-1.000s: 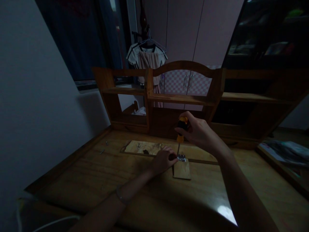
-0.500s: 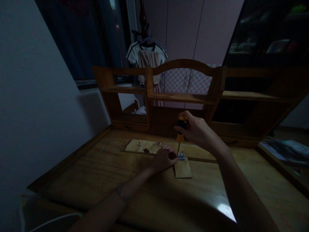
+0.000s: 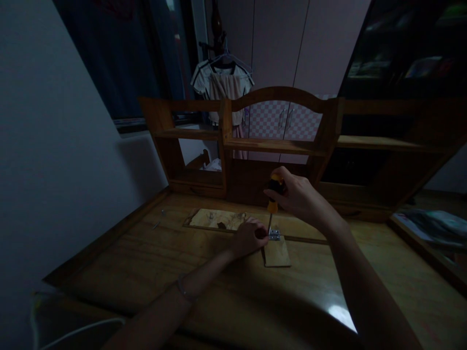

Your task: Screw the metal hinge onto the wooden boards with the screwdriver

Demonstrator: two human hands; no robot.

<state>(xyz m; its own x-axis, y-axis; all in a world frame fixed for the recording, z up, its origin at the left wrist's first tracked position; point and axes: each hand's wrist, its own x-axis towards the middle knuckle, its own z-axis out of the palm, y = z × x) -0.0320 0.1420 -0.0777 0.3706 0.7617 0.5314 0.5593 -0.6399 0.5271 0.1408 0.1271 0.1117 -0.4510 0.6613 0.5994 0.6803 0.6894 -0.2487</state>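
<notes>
Against the earlier frame we find little changed. The right hand (image 3: pixel 297 197) stays clenched on one screwdriver (image 3: pixel 273 194), upright over one hinge (image 3: pixel 274 235). The left hand (image 3: pixel 248 238), grip closed, steadies one small board (image 3: pixel 277 253) on the desk (image 3: pixel 204 272), hinge at its 12 o'clock.

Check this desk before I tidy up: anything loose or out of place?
Yes: two small screws lie loose near the desk's left edge, away from the metal hinge under the screwdriver.

Lighting: dim; my room sits mostly in shadow. One glare patch on the desk (image 3: pixel 341 318) near my right arm. Edges bend outward, wide-lens distortion. Dark corners lose detail; shelves at right blurred.
</notes>
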